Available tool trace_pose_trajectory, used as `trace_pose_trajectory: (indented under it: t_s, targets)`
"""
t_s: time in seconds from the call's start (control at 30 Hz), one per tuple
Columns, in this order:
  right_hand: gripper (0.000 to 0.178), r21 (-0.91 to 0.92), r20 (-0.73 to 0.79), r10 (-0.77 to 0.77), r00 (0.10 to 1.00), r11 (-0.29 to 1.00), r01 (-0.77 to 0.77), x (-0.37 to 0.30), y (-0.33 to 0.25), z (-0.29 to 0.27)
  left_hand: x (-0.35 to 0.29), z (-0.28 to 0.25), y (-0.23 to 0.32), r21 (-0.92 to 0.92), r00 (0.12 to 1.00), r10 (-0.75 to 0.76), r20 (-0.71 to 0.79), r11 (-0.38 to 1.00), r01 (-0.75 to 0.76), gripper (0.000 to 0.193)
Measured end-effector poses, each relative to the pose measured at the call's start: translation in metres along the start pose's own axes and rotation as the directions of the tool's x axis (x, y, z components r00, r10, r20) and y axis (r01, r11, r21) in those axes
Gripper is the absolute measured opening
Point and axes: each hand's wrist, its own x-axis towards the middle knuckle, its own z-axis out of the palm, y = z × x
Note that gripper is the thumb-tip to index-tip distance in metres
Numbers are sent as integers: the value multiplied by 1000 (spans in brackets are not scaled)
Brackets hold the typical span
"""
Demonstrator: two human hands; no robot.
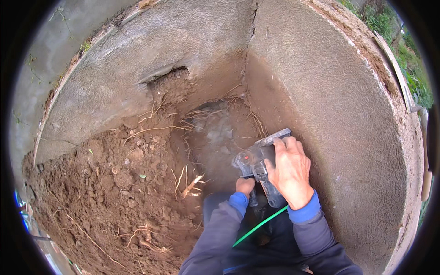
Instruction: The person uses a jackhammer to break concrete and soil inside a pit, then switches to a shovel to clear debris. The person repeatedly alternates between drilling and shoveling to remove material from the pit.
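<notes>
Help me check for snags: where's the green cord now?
In the head view, the green cord runs low, just right of centre, between the dark sleeves, below the power tool.

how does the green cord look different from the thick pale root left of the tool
The green cord is bright and evenly coloured, while the thick root is tan with whitish parts. The cord looks smooth and even in width; the root is uneven, with thin offshoots. The cord runs below the power tool in the picture, whereas the root sticks out of the soil. Both are longer than wide.
</notes>
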Motion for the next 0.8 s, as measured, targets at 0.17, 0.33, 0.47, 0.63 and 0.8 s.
trace_pose_trajectory:
  t_s: [0.17, 0.33, 0.47, 0.63, 0.8]
  targets:
    - [41, 69, 142, -91, 986, 994, 82, 3, -13, 26, -113, -99, 82, -509, 882, 457, -110, 736, -445, 27]
    - [44, 95, 560, -18, 829, 995, -43, 24, -57, 85, -186, -310, 175, 412, 300, 903, -308, 411, -813, 25]
    - [51, 43, 687, 170, 706, 961, -273, 56, -64, 153, -217, -413, 155, 962, 312, 916, -252, 200, 188, 65]
    - [69, 27, 652, 207, 729, 955, -295, 105, -47, 239, -234, -462, 79, 931, 410, 882, -231, 77, 358, 86]
    - [86, -58, 494, 167, 853, 986, -159, 169, -47, 305, -223, -475, 63, 947, 357, 925, -133, 13, 320, 90]
